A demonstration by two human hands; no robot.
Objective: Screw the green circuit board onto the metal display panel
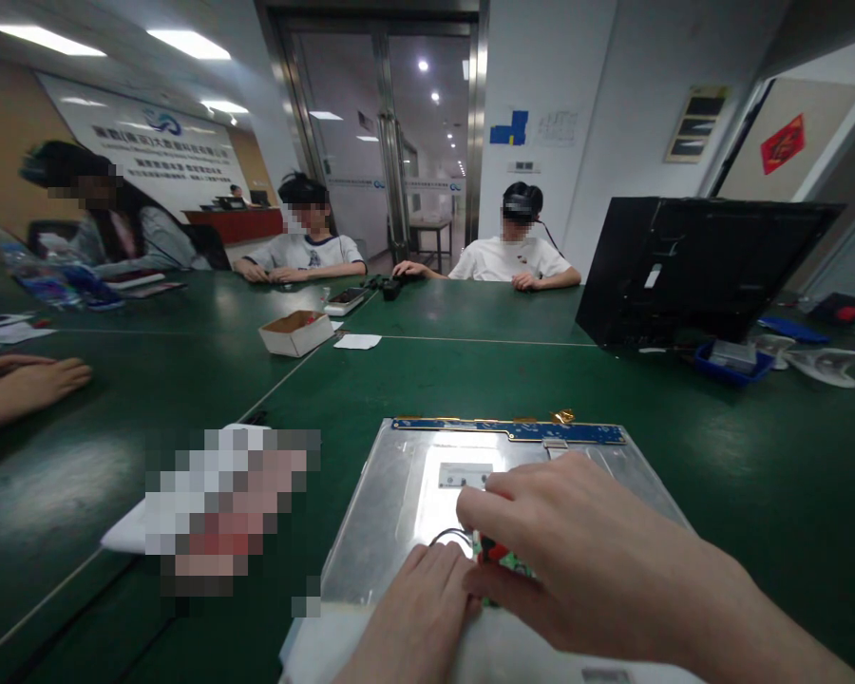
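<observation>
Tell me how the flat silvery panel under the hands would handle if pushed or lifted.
The panel would probably stay stiff, as its metallic-looking back lies flat. Its blue circuit strip looks fragile, exposed along the far edge beside thin gold-coloured film. Broad and low on the green table, it would likely slide rather than tip.
</observation>
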